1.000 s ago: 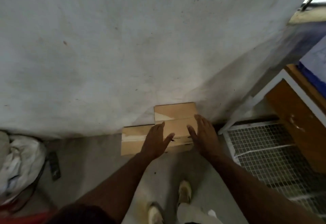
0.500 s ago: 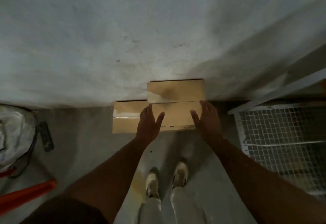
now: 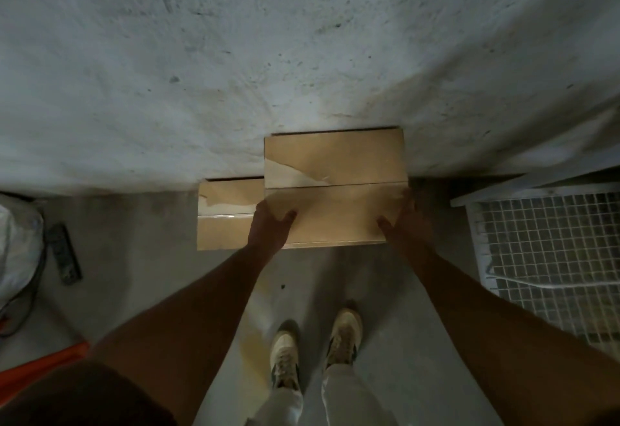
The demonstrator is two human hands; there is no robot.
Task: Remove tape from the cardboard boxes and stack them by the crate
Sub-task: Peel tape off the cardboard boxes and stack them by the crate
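Both hands on a flattened box (image 3: 335, 187) leaning upright against the wall (image 3: 235, 56), bottom edge on the floor (image 3: 134, 258). Left hand (image 3: 268, 229) at the box's lower left edge, thumb spread out across the front face, other fingers hidden at or behind the edge; whether curled round it cannot be told. Right hand (image 3: 404, 221) at the lower right edge, thumb likewise splayed across the front face, fingers lying straight and together up the right side of the cardboard. Torn, paler patches across the box's upper panel. Behind it, offset to the left, a second box (image 3: 228, 214), also flat against the wall, with a glossy strip across its middle. Wire-mesh crate (image 3: 543, 244) to the right, near the boxes but apart from them. Shoes (image 3: 315, 345) on the floor below the box. Dark flat object (image 3: 63, 254) and a white bag (image 3: 16, 244) at far left, something orange (image 3: 40, 365) at lower left.
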